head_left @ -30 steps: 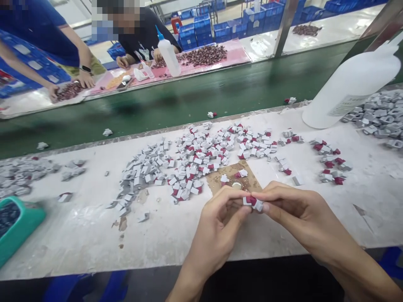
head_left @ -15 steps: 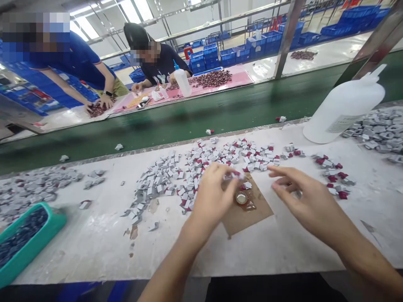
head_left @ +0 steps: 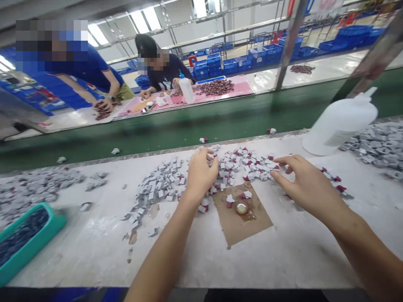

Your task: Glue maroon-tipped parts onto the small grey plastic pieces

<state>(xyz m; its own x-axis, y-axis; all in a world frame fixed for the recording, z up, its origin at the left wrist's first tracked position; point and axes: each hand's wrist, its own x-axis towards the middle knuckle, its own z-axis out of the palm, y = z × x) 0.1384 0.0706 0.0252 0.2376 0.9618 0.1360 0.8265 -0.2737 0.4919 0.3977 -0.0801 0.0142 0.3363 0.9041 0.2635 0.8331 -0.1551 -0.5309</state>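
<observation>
My left hand [head_left: 202, 173] is over the heap of small grey-and-dark-red plastic parts [head_left: 233, 165], its thumb and fingers apart around parts there. Its fingertips partly hide what they touch. To the right, my right hand [head_left: 300, 182] hovers beside the heap's right end with thumb and fingers spread, holding nothing that I can see. Between the hands lies a brown cardboard square [head_left: 228, 228]. On it sit a small round cap [head_left: 242, 207] in a wet, shiny patch and two grey-and-red parts, one left of the cap [head_left: 230, 200] and one behind it [head_left: 247, 194].
A large white squeeze bottle [head_left: 338, 126] stands at right, near more grey parts [head_left: 374, 140]. A teal tray [head_left: 47, 209] of dark pieces is at left. Beyond runs a green conveyor belt [head_left: 157, 138] carrying a few parts. Two people work across it.
My left hand has moved from above the cardboard, away and left to the heap. A grey-and-red part now rests left of the cap. My right hand stays spread in nearly the same place.
</observation>
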